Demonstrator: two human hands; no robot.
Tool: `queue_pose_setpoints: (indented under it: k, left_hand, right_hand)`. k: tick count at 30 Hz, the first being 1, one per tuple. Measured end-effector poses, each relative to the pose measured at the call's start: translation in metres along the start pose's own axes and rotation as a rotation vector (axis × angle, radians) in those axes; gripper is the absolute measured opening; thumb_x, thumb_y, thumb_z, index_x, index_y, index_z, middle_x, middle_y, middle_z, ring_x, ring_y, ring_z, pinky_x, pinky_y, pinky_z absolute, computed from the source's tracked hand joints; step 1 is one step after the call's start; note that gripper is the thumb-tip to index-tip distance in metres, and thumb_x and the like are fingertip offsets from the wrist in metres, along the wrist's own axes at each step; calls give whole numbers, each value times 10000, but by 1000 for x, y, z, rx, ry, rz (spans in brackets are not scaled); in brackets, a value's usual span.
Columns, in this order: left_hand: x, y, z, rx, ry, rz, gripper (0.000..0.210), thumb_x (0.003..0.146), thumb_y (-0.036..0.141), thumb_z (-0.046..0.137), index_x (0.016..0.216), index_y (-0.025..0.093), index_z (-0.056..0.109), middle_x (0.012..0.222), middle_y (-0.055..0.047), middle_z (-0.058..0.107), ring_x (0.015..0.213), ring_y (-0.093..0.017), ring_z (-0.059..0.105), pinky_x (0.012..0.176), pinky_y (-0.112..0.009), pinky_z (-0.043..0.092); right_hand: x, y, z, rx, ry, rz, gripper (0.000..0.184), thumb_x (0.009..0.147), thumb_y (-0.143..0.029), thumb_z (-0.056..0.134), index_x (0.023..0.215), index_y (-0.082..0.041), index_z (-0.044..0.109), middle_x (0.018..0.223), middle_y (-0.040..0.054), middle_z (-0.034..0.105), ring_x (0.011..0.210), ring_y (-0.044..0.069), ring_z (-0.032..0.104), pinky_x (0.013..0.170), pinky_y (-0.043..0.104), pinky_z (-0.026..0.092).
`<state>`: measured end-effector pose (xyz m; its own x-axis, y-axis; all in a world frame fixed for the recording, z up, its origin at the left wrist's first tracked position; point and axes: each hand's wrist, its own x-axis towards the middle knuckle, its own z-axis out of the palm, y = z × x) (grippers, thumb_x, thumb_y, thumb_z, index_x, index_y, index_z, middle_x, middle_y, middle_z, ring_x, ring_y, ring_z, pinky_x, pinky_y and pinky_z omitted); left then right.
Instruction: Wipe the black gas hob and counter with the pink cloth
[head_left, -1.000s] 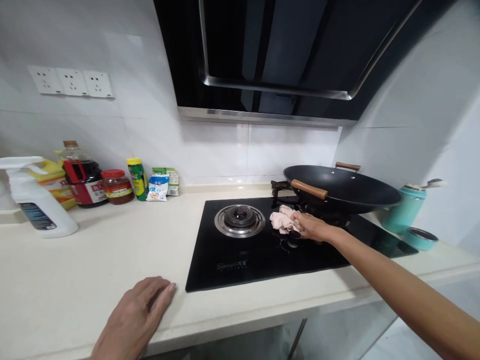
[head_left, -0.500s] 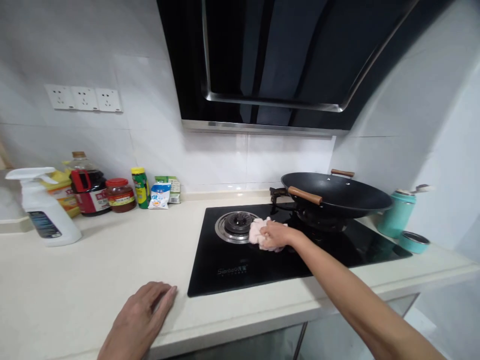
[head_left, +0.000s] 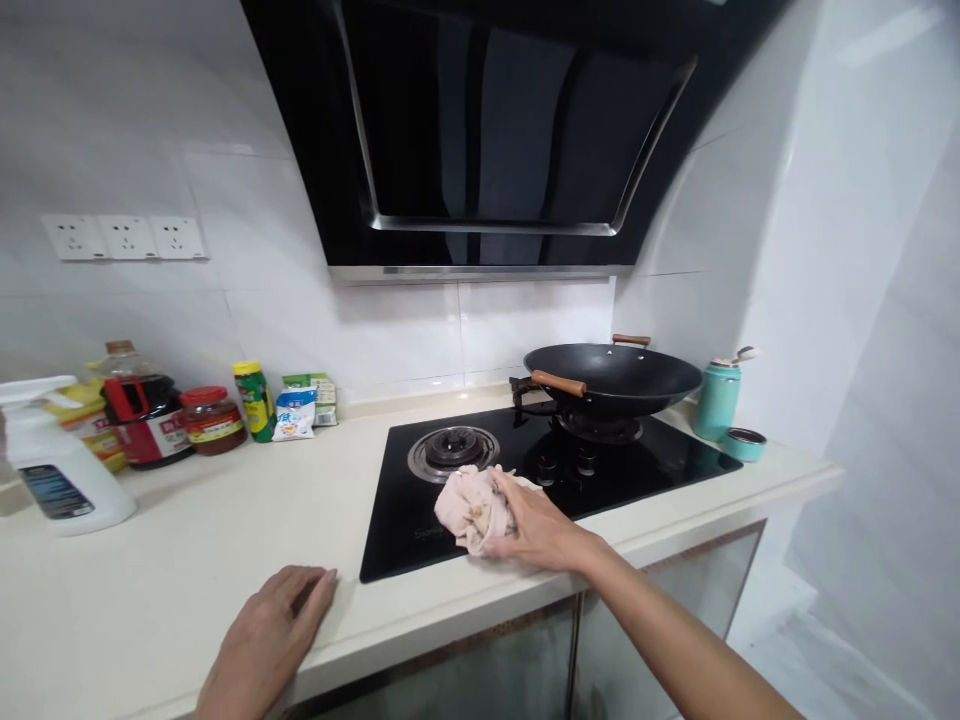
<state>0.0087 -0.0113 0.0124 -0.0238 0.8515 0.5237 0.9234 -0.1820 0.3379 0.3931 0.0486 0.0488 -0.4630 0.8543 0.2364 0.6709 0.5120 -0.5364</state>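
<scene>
A crumpled pale pink cloth (head_left: 474,508), darkly stained in places, is gripped in my right hand (head_left: 536,525) near the front edge of the black glass cooktop (head_left: 394,520). Just behind the cloth lies the left burner (head_left: 454,452) with its metal ring. My left hand (head_left: 274,620) rests on the pale countertop (head_left: 225,530), left of the cooktop, holding nothing, with its thumb apart from loosely bent fingers. On the right burner sits a large black wok (head_left: 615,380) with wooden handles. Two control knobs (head_left: 566,466) show between the burners.
At the left stand a white spray bottle (head_left: 71,480), a dark sauce bottle (head_left: 146,415), a red-lidded jar (head_left: 213,420), a green shaker (head_left: 255,402) and small packets (head_left: 296,412). A teal flask (head_left: 718,400) and its cup (head_left: 743,444) are at the right. A black range hood (head_left: 480,150) hangs above.
My right hand has drawn the cloth from beside the left burner toward the cooktop's front edge, and more of the cloth shows. The view has shifted right. My left hand stays on the counter.
</scene>
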Motion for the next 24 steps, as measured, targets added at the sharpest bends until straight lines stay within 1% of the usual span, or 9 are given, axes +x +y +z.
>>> queue_pose_setpoints:
  k: [1, 3, 6, 9, 12, 15, 19, 21, 24]
  left_hand:
    - [0, 0, 0, 0, -2, -1, 420, 917, 588, 482, 864, 261, 741, 946, -24, 766, 879, -224, 723, 791, -308, 555]
    - [0, -1, 0, -4, -9, 9, 422, 921, 588, 479, 870, 261, 741, 960, -26, 762, 892, -222, 719, 808, -306, 550]
    - [1, -7, -1, -10, -29, 46, 424, 925, 589, 480, 854, 260, 739, 957, -32, 751, 912, -221, 711, 826, -303, 545]
    - [6, 1, 1, 2, -56, 28, 389, 916, 562, 493, 864, 268, 743, 954, -34, 742, 908, -229, 712, 804, -322, 553]
    - [17, 43, 9, -66, 34, 41, 390, 921, 545, 482, 1006, 262, 737, 1064, -59, 728, 948, -241, 710, 848, -368, 564]
    - [39, 117, 26, -197, 31, 236, 404, 934, 534, 500, 1133, 255, 714, 1284, -95, 657, 1211, -270, 616, 1047, -441, 495]
    - [76, 204, 56, -239, -209, 346, 478, 919, 504, 549, 1325, 267, 637, 1595, -118, 401, 1478, -353, 348, 1168, -579, 338]
    - [86, 223, 69, -194, -388, 338, 487, 909, 526, 549, 1330, 296, 634, 1622, -104, 365, 1502, -388, 281, 1153, -648, 297]
    - [81, 224, 81, -139, -522, 390, 460, 917, 529, 515, 1303, 309, 637, 1489, -90, 523, 1375, -349, 442, 1097, -590, 367]
  right_hand:
    - [-8, 9, -2, 65, 48, 24, 1020, 802, -547, 702, 1605, -257, 145, 1580, 155, 362, 1426, 310, 385, 1155, 468, 300]
    - [-24, 30, -7, 136, 132, 42, 757, 884, -461, 616, 1534, -228, 307, 1501, 152, 440, 1325, 267, 491, 1108, 432, 374]
    - [-47, 57, -14, 47, 174, -14, 357, 946, -304, 489, 1286, -214, 547, 1313, 126, 539, 1177, 227, 552, 1057, 401, 420]
    - [-60, 73, -20, -95, 252, 44, 266, 912, -216, 493, 1157, -219, 598, 1328, 127, 504, 1221, 248, 488, 1077, 422, 389]
    - [-64, 79, -23, -145, 257, 161, 136, 895, -250, 530, 1004, -237, 610, 1219, 93, 556, 1123, 250, 508, 1007, 413, 412]
    - [-63, 78, -22, -111, 219, 186, 68, 848, -232, 544, 914, -242, 558, 1014, 32, 575, 936, 199, 551, 858, 326, 430]
    - [-64, 81, -21, -86, 244, 247, 75, 793, -221, 561, 850, -240, 515, 897, -12, 568, 807, 164, 550, 729, 278, 379]
    - [-69, 89, -23, -91, 259, 275, 77, 782, -228, 576, 832, -242, 520, 870, -17, 582, 800, 169, 551, 711, 275, 364]
    - [-72, 103, -27, -158, 401, 352, 66, 802, -209, 555, 851, -246, 531, 894, -3, 590, 803, 179, 564, 705, 281, 363]
